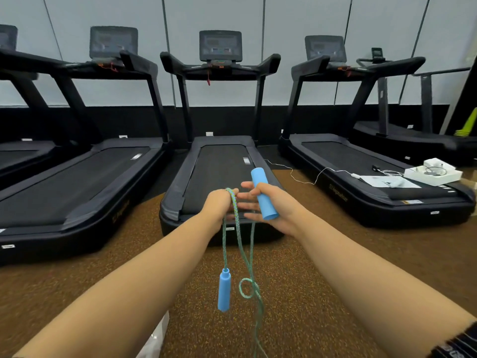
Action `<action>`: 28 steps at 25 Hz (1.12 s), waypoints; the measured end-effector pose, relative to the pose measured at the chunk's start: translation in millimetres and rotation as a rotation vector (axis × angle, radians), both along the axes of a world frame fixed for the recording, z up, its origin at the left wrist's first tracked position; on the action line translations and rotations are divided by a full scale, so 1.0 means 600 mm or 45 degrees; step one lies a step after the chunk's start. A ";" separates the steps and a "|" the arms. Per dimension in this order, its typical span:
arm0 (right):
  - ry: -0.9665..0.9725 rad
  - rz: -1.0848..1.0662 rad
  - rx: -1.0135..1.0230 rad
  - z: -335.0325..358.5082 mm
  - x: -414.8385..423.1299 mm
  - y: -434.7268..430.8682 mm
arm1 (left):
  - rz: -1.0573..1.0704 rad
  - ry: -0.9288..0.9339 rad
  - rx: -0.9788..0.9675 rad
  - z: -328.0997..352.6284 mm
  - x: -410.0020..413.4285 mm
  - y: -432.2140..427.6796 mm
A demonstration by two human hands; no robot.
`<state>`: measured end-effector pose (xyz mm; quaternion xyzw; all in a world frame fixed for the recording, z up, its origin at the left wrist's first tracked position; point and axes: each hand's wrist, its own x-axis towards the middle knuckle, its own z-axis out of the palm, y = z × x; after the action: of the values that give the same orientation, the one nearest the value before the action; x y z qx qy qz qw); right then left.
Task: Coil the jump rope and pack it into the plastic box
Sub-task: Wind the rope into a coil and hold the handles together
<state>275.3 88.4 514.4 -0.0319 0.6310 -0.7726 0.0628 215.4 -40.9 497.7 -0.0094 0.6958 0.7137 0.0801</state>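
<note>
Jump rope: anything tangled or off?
Yes. The jump rope has twisted into a small loop below the left hand, beside the dangling handle. The right hand holds the other handle. It may knot when coiled.

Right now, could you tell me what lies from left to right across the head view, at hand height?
The left hand gripping the green rope → right hand holding a blue handle → white open box on a treadmill.

Bare left hand (219, 204) and right hand (287, 216), bare forearms (129, 293), black band (462, 343) with pale markings near the right elbow.
</note>
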 end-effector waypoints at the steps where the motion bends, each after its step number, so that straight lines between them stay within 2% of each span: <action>1: 0.061 -0.042 0.015 0.003 -0.002 0.002 | 0.023 0.080 -0.105 -0.006 -0.004 -0.007; 4: 0.275 -0.147 0.123 0.020 -0.006 0.010 | -0.043 0.274 -0.496 -0.036 -0.004 -0.039; 8: 0.453 -0.236 0.343 0.053 -0.007 0.015 | -0.320 0.203 -0.827 -0.070 0.001 -0.069; 13: 0.397 -0.240 0.254 0.083 -0.001 0.004 | -0.388 0.217 -0.890 -0.086 0.008 -0.069; 18: 0.493 -0.154 0.302 0.091 0.001 -0.026 | -0.372 0.125 -0.872 -0.091 0.014 -0.049; 20: 0.551 -0.063 0.352 0.093 0.003 -0.040 | -0.391 0.139 -0.952 -0.093 0.013 -0.038; 23: 0.641 0.057 0.290 0.100 0.009 -0.058 | -0.432 0.126 -1.002 -0.104 0.008 -0.028; 26: 0.731 -0.037 0.249 0.113 0.007 -0.057 | -0.325 0.025 -0.903 -0.124 0.002 -0.039; 28: 0.753 -0.155 0.402 0.112 0.000 -0.045 | -0.252 0.006 -0.813 -0.126 -0.006 -0.049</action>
<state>275.1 61.3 581.4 -0.2069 0.7343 -0.6251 -0.1650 212.0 -70.2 422.2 0.0352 0.8820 0.4484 0.1402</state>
